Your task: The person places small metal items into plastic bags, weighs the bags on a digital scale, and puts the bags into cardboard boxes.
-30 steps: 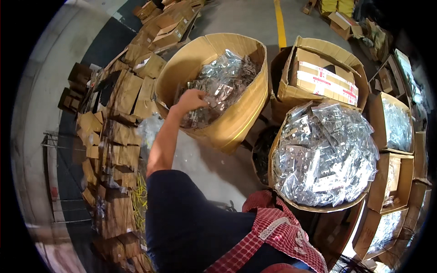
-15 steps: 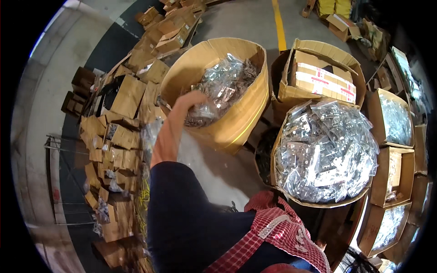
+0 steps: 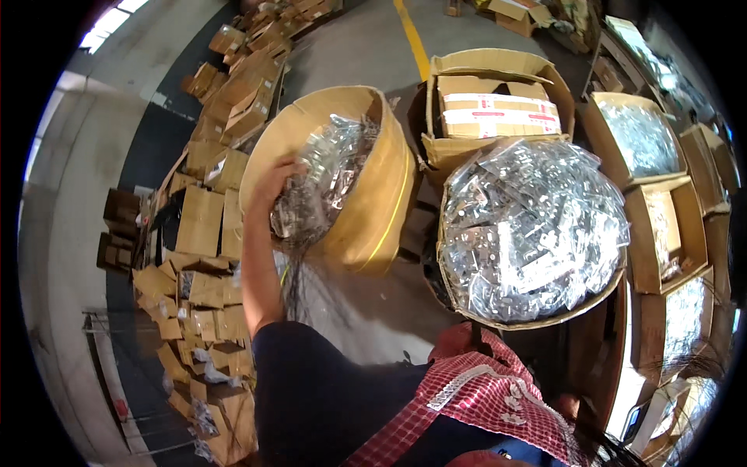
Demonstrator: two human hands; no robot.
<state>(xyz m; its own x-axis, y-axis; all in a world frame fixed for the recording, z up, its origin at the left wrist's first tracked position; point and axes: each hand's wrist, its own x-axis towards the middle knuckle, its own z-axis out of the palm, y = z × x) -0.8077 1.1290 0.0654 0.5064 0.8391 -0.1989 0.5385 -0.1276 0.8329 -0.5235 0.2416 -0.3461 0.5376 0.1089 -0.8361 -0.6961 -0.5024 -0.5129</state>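
My left hand [image 3: 272,180] reaches out at the near left rim of a round cardboard bin [image 3: 385,198]. Its fingers are closed on a clear plastic bag of shiny metal parts [image 3: 299,214], lifted at the rim's edge. More such bags [image 3: 342,152] fill the bin behind it. My left arm stretches up from a dark sleeve at the lower middle. My right hand is out of the picture.
A second round bin [image 3: 537,319] heaped with clear bags of metal parts [image 3: 529,226] stands at the right. Behind it sits an open carton holding a taped box [image 3: 498,113]. Open cartons of bagged parts [image 3: 638,136] line the right side. Small cardboard boxes [image 3: 198,222] litter the floor at left.
My left hand has drawn back from the middle of the bin to its near left rim, pulling a bag of parts up with it. The view has swung to the left.
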